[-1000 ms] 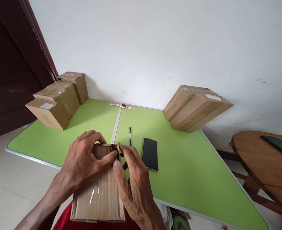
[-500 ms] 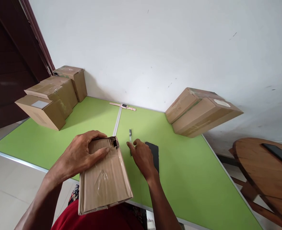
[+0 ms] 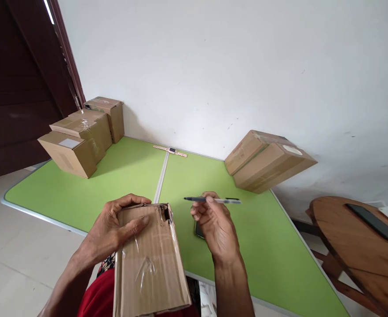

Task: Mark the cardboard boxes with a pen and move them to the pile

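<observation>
My left hand (image 3: 116, 226) grips a brown cardboard box (image 3: 151, 264) by its far left edge, thumb on top and fingers over the far side. The box is tilted toward me over the table's near edge, with shiny tape on its face and a torn hole at its far right corner. My right hand (image 3: 218, 226) pinches a slim pen (image 3: 214, 200) between thumb and fingers, its dark tip pointing left, above the table. Below that hand lies a dark phone (image 3: 199, 230), mostly hidden by it.
Several taped cardboard boxes (image 3: 67, 154) stand at the green table's (image 3: 137, 165) back left. Two more boxes (image 3: 269, 165) lean at the right by the wall. A pink-strapped watch (image 3: 172, 150) lies at the back edge. A wooden table (image 3: 352, 246) is at the right, bearing a black object (image 3: 375, 220).
My right hand has picked up the pen from the table and raised it, turning it sideways. My left hand still holds the box, which sits slightly lower and further right in view.
</observation>
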The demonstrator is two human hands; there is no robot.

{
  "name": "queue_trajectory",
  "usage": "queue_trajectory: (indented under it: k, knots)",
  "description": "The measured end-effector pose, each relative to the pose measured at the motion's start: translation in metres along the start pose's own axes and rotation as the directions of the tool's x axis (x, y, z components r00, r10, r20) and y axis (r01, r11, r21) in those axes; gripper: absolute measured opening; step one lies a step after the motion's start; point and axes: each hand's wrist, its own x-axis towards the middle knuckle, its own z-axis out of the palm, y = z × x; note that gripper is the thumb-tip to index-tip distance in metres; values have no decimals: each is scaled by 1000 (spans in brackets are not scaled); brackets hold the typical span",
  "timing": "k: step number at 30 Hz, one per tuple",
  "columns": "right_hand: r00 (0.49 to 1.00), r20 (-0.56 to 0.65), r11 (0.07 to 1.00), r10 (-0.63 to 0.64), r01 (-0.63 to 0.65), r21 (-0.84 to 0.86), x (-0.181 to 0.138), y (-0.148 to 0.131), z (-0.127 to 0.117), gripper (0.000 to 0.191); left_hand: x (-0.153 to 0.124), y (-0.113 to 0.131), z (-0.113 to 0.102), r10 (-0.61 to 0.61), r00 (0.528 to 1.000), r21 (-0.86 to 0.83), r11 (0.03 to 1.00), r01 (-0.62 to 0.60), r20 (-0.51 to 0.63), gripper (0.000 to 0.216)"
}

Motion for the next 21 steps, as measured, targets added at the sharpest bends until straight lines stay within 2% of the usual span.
queue_trajectory:
  k: [2, 4, 8, 10, 14, 21]
  knots:
    - [997, 51, 976, -55, 43, 214, -26, -17, 8, 26, -8, -1, 6, -2, 1000, -13, 1000, 2, -1, 39]
    - [989, 66, 958, -129, 107, 266, -49, -24, 15, 18, -17, -1, 10, 3, 1000, 7, 1000, -3, 1, 38]
    - [947, -60, 939, -315, 320, 124, -84, -14, 23, 10, -34, -1, 14, 49, 999, 49, 998, -49, 10, 33]
    - [926, -82, 927, -368, 372, 38, -97, -7, 23, 10, -41, -1, 14, 89, 996, 72, 993, -89, 5, 28]
    - [894, -64, 895, -444, 440, -75, -115, -1, 23, 11, -51, -1, 13, 161, 986, 145, 976, -164, 32, 24]
    - [853, 37, 846, -521, 521, -114, -126, -6, 20, 16, -58, -4, 16, 237, 963, 191, 947, -258, 125, 26]
